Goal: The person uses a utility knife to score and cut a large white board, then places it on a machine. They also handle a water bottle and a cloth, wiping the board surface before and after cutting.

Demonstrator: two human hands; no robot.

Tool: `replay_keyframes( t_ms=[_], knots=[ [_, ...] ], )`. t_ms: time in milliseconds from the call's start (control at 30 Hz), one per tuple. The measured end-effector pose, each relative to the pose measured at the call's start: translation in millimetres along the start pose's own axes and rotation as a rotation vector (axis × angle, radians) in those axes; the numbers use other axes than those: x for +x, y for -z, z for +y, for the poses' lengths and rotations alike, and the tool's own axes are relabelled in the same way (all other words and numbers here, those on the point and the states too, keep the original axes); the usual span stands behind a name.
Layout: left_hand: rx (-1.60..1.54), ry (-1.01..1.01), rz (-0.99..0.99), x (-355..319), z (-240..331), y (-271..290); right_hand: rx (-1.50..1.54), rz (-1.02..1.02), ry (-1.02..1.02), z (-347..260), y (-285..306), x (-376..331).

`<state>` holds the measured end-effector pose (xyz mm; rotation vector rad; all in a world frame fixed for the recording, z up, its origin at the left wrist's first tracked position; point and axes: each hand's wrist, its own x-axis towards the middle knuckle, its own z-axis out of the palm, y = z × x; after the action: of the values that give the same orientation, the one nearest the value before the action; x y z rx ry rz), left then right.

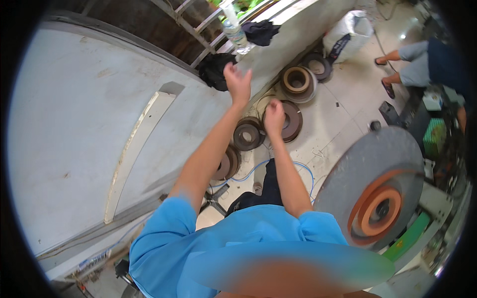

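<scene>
My left hand (pixel 238 87) is raised at the wall beside a crumpled black cloth (pixel 213 71) on the window ledge. Its thumb stands apart from the fingers, and I see nothing held in it. Lower and to the right, my right hand (pixel 274 119) is closed above a dark brown ring-shaped roll (pixel 293 121) on the floor. What those fingers hold, if anything, is too small to make out. A thin dark curved line shows between the two hands. Another brown roll (pixel 247 136) lies just left of my right hand.
On the ledge stand a clear plastic bottle (pixel 234 34) and a second black cloth (pixel 261 33). More rolls (pixel 296 79) and a white sack (pixel 355 27) line the wall. A large grey disc (pixel 343 169) on a machine is at right. Blue hose (pixel 243 175) crosses the floor. Another person's legs (pixel 412 67) are at far right.
</scene>
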<state>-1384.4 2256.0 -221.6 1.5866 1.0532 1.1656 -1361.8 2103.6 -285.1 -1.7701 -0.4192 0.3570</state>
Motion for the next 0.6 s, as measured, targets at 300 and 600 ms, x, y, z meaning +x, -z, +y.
replay_keyframes(
  t_ms=[300,600],
  knots=[
    [-0.456,0.296,-0.932,-335,158,105,0.140,-0.172,0.230,74,93,-294],
    [-1.062,0.255,-2.317,-512,410,201,-0.062,-0.511,-0.109,6,292,-494]
  ],
)
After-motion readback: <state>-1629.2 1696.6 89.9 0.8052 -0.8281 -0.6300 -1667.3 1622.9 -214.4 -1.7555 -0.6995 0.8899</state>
